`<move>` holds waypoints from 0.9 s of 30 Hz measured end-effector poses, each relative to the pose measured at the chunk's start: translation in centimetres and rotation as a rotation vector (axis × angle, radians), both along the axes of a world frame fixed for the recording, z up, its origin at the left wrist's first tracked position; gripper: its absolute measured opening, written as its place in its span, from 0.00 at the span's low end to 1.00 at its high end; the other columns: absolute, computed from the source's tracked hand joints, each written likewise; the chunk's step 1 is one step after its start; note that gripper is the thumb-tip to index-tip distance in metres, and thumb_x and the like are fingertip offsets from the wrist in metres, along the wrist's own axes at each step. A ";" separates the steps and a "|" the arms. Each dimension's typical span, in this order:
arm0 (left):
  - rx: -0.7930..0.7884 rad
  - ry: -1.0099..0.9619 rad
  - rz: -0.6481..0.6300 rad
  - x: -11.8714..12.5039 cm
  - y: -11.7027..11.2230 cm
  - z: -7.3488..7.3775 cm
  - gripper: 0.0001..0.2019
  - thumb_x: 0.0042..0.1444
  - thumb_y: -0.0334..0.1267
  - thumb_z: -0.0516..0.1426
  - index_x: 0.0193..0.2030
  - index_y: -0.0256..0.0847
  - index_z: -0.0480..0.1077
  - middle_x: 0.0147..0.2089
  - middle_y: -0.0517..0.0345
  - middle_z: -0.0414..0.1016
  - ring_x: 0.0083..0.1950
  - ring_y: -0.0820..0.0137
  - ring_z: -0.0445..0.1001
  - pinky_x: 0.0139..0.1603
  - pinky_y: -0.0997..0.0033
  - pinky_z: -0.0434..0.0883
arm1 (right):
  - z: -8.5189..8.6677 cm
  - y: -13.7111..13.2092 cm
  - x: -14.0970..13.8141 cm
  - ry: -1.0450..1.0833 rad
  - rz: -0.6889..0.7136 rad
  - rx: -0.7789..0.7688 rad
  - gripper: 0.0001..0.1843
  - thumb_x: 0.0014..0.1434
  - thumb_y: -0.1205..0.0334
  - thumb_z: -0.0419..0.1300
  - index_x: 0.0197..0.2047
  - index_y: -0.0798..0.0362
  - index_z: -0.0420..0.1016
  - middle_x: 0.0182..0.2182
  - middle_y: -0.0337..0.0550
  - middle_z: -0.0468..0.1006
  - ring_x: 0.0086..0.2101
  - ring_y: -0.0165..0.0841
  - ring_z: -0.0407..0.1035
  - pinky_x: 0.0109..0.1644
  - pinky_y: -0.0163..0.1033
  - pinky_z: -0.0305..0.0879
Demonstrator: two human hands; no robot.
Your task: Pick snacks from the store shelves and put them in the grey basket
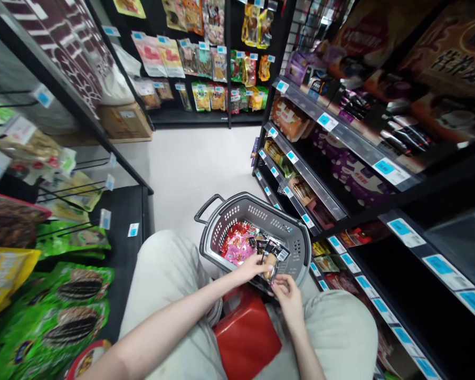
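Seated on red plastic stool (247,332), left hand (250,267) and right hand (287,294) both pinching a small dark clear-windowed snack packet (269,262) over near rim of grey perforated plastic shopping basket (301,240) holding red and pink packets (239,244).

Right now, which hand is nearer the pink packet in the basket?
Left. The left hand sits just below-right of the pink packet; the right hand is farther back, at the near rim of the basket.

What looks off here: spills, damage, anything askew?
Nothing spilled or damaged. The left hand and right hand hold a dark packet over the grey basket, whose packets lie jumbled. A cardboard box sits down the aisle.
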State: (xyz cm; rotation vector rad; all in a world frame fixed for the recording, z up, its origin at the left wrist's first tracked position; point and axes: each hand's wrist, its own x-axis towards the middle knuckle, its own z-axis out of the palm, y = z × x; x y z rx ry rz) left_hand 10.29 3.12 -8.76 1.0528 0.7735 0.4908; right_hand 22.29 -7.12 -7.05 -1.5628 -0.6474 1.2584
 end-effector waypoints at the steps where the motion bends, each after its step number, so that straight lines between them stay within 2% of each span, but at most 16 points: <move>1: 0.003 0.004 0.000 0.0 0.0 0.0 0.22 0.37 0.53 0.60 0.29 0.33 0.68 0.27 0.60 0.68 0.30 0.73 0.63 0.34 0.73 0.60 | 0.0 0.0 0.0 -0.002 0.000 -0.006 0.18 0.42 0.55 0.65 0.33 0.54 0.65 0.27 0.39 0.68 0.28 0.32 0.68 0.31 0.39 0.70; 4: 0.014 0.013 0.001 0.0 0.0 -0.1 0.21 0.38 0.52 0.60 0.29 0.33 0.67 0.28 0.60 0.68 0.30 0.73 0.64 0.35 0.73 0.61 | -0.1 0.0 0.1 -0.023 0.046 -0.023 0.18 0.42 0.54 0.65 0.31 0.55 0.65 0.23 0.37 0.68 0.23 0.29 0.66 0.26 0.35 0.67; 7: 0.028 0.021 -0.001 0.0 0.0 0.0 0.21 0.39 0.51 0.59 0.31 0.33 0.68 0.29 0.59 0.69 0.31 0.72 0.64 0.36 0.73 0.61 | -0.2 0.0 0.1 -0.037 0.078 -0.026 0.17 0.42 0.55 0.65 0.31 0.55 0.65 0.21 0.36 0.68 0.21 0.27 0.64 0.26 0.34 0.63; 13: 0.047 0.022 -0.013 -0.1 0.1 -0.3 0.21 0.39 0.52 0.59 0.31 0.33 0.68 0.30 0.58 0.68 0.33 0.71 0.65 0.37 0.72 0.61 | -0.1 0.0 0.1 0.023 0.065 -0.044 0.20 0.40 0.53 0.65 0.33 0.56 0.65 0.19 0.34 0.68 0.19 0.25 0.61 0.25 0.33 0.61; 17: 0.061 0.030 -0.028 0.0 0.0 -0.4 0.21 0.39 0.52 0.59 0.31 0.33 0.67 0.29 0.58 0.68 0.32 0.72 0.64 0.37 0.72 0.61 | 0.1 0.1 0.1 0.046 0.058 -0.068 0.20 0.37 0.54 0.66 0.30 0.56 0.65 0.19 0.35 0.68 0.18 0.25 0.61 0.24 0.33 0.60; 22: 0.070 0.018 -0.068 -0.1 -0.2 0.3 0.21 0.41 0.51 0.58 0.35 0.33 0.68 0.32 0.57 0.69 0.34 0.71 0.65 0.38 0.71 0.62 | 0.0 0.2 -0.1 0.089 0.044 -0.083 0.20 0.35 0.55 0.66 0.27 0.54 0.60 0.16 0.30 0.62 0.16 0.23 0.57 0.20 0.30 0.55; 25: 0.093 0.038 -0.053 -0.3 -0.2 0.8 0.20 0.42 0.48 0.59 0.37 0.34 0.67 0.34 0.58 0.68 0.37 0.70 0.65 0.41 0.71 0.62 | -0.1 0.2 -0.2 0.035 0.055 -0.077 0.19 0.36 0.56 0.63 0.26 0.52 0.57 0.16 0.29 0.60 0.15 0.23 0.56 0.20 0.30 0.55; 27: 0.109 0.063 -0.031 -0.3 -0.2 0.8 0.19 0.41 0.46 0.59 0.37 0.35 0.68 0.34 0.59 0.67 0.38 0.69 0.64 0.43 0.70 0.61 | 0.1 0.0 -0.3 -0.100 0.033 -0.041 0.16 0.39 0.57 0.60 0.26 0.52 0.55 0.17 0.29 0.58 0.16 0.24 0.55 0.20 0.30 0.55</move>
